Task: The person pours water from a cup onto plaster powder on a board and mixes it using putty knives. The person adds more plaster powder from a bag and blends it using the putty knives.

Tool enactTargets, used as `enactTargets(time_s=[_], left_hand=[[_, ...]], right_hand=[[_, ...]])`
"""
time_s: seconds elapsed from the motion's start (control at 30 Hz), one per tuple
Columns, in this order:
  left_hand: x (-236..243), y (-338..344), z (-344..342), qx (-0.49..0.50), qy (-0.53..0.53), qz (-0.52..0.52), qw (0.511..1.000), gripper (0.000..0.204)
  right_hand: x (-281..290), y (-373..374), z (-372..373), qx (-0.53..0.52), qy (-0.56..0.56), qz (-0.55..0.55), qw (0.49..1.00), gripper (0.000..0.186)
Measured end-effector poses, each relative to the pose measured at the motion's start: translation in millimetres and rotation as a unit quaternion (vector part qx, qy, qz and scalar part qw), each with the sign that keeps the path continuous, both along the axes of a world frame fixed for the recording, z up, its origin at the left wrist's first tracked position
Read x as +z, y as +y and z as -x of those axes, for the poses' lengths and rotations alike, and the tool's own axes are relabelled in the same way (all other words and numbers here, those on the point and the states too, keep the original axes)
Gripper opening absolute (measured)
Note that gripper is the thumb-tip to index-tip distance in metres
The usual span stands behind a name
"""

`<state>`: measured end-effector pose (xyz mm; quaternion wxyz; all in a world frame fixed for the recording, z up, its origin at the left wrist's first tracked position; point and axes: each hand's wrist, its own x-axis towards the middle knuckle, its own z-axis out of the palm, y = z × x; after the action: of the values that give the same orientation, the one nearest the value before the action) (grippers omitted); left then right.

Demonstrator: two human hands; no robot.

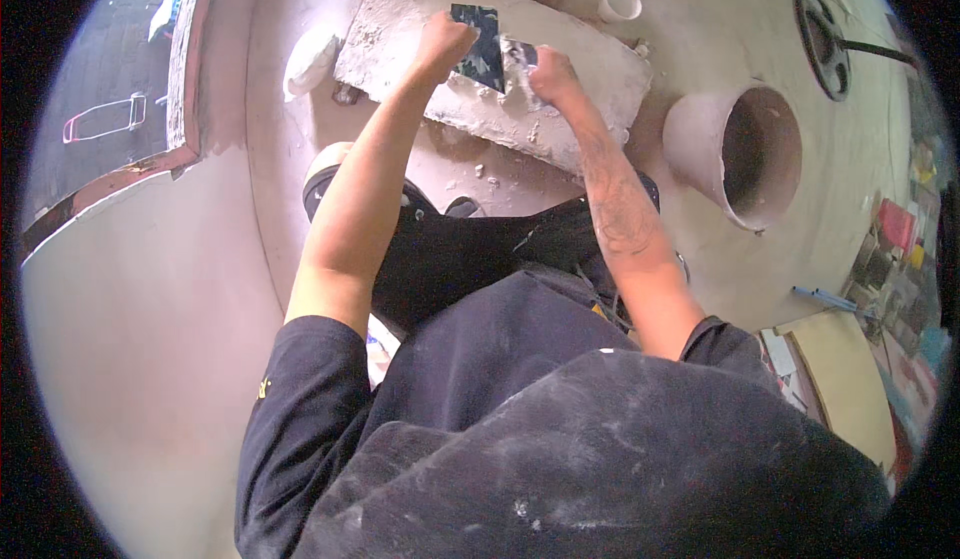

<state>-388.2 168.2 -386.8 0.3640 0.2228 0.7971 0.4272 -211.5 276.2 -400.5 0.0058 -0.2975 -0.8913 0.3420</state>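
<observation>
In front of me lies a pale board (395, 24) caked with white plaster. My left hand (446, 44) is closed on a dark, flat plastering trowel (482, 47), whose face has white smears. Opposite it, my right hand (556, 76) grips a small scraper (520, 52) with white plaster on and below it. The two tools are close together over the middle of the board. The handles are mostly hidden by my fingers.
Right of the board a large whitish bucket (692, 139) lies on its side. A white cup (621, 4) stands beyond the board, and a white bag (311, 62) lies at its left. A dark-headed mixing paddle (825, 42) is at far right. Plaster crumbs dot the floor.
</observation>
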Motion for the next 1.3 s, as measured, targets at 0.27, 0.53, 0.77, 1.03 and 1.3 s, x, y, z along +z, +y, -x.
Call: enactTargets(time_s=[0.27, 0.53, 0.77, 1.03, 1.3], left_hand=[[35.4, -2.7, -0.1, -0.021, 0.146, 0.061, 0.987, 0.024], [21.1, -12.0, -1.9, -0.029, 0.062, 0.029, 0.997, 0.03], [42.4, -6.3, -50.8, -0.081, 0.221, -0.022, 0.972, 0.025], [30.4, -5.7, -53.8, -0.062, 0.219, 0.039, 0.973, 0.028], [6.8, -1.2, -32.6, -0.028, 0.215, 0.089, 0.972, 0.029]], right_hand=[[-9.5, 7.0, -33.9, -0.118, 0.041, -0.031, 0.992, 0.025], [-3.8, 4.9, -26.5, -0.242, 0.092, 0.085, 0.962, 0.03], [16.8, -16.8, -1.8, -0.249, 0.086, 0.066, 0.962, 0.031], [36.1, -46.4, 15.2, -0.17, 0.143, -0.017, 0.975, 0.023], [66.6, -44.2, -3.1, -0.166, 0.142, -0.034, 0.975, 0.024]])
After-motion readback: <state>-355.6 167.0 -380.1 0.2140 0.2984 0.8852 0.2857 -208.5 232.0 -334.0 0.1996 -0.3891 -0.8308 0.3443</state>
